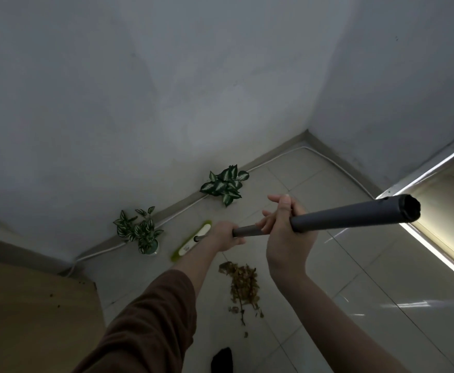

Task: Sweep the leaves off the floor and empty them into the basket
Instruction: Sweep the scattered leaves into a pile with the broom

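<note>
A broom with a dark grey handle [355, 215] runs from the right toward the floor, and its green and white head [190, 242] rests on the tiles near the wall. My left hand [224, 236] is shut on the lower part of the handle, just above the head. My right hand [287, 232] grips the handle higher up, with some fingers loosely spread. A pile of dry brown leaves [243, 285] lies on the tiled floor below my hands, to the right of the broom head. No basket is in view.
Two potted green plants [139, 232] [225, 185] stand along the wall's baseboard, one left of the broom head and one behind it. A wooden surface [32, 313] fills the lower left. A bright door frame [435, 232] runs along the right. My dark foot [221, 360] shows at the bottom.
</note>
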